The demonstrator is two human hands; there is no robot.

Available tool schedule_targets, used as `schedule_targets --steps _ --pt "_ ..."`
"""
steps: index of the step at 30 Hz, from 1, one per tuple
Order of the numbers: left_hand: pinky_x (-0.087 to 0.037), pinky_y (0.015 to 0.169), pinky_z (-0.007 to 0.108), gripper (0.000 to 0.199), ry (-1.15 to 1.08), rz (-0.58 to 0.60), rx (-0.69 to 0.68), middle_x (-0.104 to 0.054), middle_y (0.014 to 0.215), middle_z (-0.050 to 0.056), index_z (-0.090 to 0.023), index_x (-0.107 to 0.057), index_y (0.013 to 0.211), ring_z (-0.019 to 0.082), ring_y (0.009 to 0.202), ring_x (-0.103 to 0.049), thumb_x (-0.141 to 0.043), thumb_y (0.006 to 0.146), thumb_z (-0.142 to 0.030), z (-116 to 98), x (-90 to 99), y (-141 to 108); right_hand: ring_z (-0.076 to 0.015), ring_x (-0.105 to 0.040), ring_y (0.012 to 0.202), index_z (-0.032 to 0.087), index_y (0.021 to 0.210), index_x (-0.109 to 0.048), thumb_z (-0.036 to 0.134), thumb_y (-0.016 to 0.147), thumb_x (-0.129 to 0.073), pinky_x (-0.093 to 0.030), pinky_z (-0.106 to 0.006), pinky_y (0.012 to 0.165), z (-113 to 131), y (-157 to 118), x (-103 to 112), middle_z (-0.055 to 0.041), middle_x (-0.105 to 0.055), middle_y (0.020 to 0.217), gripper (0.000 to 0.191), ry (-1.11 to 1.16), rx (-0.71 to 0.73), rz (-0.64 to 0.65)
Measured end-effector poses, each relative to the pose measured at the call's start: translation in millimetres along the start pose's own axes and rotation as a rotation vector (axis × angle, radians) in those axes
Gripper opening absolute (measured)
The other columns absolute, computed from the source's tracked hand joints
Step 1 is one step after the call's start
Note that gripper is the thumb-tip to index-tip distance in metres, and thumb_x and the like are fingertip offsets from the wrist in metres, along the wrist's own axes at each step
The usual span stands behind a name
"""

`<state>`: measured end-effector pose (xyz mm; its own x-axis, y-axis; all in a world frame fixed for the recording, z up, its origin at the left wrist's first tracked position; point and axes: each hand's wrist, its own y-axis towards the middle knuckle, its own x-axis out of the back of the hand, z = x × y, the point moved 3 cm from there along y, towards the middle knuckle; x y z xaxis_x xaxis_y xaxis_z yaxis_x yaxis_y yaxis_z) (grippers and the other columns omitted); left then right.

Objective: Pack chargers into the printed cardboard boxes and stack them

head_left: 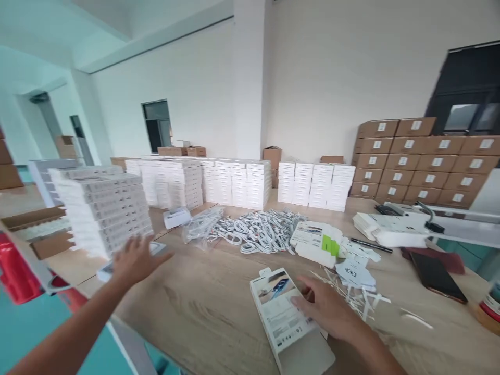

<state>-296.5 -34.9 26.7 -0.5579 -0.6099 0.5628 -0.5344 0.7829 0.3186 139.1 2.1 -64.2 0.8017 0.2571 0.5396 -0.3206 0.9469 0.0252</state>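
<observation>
My left hand reaches out at the left with its fingers spread, slightly blurred. It is over a small, flat white box, most of which it hides; whether it touches the box I cannot tell. My right hand grips the right edge of a printed white carton, its thumb on the printed face. That carton has a blue picture near its top and a flap folded out at the near end. Behind it lies a heap of coiled white cables, with clear plastic bags at the heap's left.
Stacked white boxes rise beside my left hand, and more white stacks line the back. Flattened cartons, paper scraps, a pen and a phone lie at the right. Brown cartons are piled behind.
</observation>
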Motion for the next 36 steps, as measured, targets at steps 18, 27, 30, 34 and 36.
schedule_targets --steps 18,27,30,34,36 --pt "-0.049 0.094 0.044 0.069 0.463 0.124 -0.380 -0.053 0.140 0.009 -0.031 -0.030 0.148 0.033 0.121 -0.056 -0.042 0.086 -0.061 13 -4.4 13 -0.0265 -0.063 0.102 0.024 0.129 -0.062 0.053 0.088 -0.057 -0.048 -0.039 0.086 7 11 2 -0.0100 -0.067 0.112 0.051 0.098 0.186 -0.211" --pt "-0.040 0.111 0.046 0.098 0.040 0.670 -0.778 -0.042 0.151 0.012 -0.029 -0.024 0.152 0.033 0.136 -0.043 -0.075 0.069 -0.029 -116 -153.7 -95 -0.0246 -0.068 0.098 0.029 0.147 -0.037 0.052 0.078 -0.072 -0.056 -0.035 0.070 7 18 0 -0.0091 -0.062 0.134 0.081 1.076 0.048 -0.091" --pt "-0.043 0.108 0.048 0.100 -0.004 0.690 -0.732 -0.027 0.159 0.011 -0.032 -0.017 0.155 0.035 0.142 -0.035 -0.074 0.073 -0.037 -134 -176.4 -105 -0.0239 -0.068 0.100 0.026 0.134 -0.053 0.031 0.067 -0.080 -0.055 -0.030 0.073 -9 27 16 -0.0055 -0.070 0.122 0.073 1.134 -0.020 -0.279" --pt "-0.047 0.104 0.047 0.078 0.017 0.813 -0.758 -0.022 0.161 0.009 -0.034 -0.023 0.152 0.034 0.143 -0.033 -0.062 0.084 -0.036 -144 -167.0 -97 -0.0252 -0.071 0.089 0.026 0.133 -0.053 0.029 0.067 -0.075 -0.055 -0.032 0.064 -29 31 46 -0.0035 -0.075 0.107 0.070 1.231 -0.027 -0.507" --pt "-0.037 0.113 0.049 0.080 0.145 1.000 -0.864 -0.019 0.163 0.006 -0.035 -0.027 0.151 0.033 0.148 -0.024 -0.063 0.079 -0.027 -142 -161.5 -97 -0.0253 -0.071 0.089 0.028 0.133 -0.052 0.029 0.067 -0.075 -0.057 -0.034 0.064 -36 31 58 -0.0025 -0.074 0.107 0.070 1.295 -0.013 -0.616"
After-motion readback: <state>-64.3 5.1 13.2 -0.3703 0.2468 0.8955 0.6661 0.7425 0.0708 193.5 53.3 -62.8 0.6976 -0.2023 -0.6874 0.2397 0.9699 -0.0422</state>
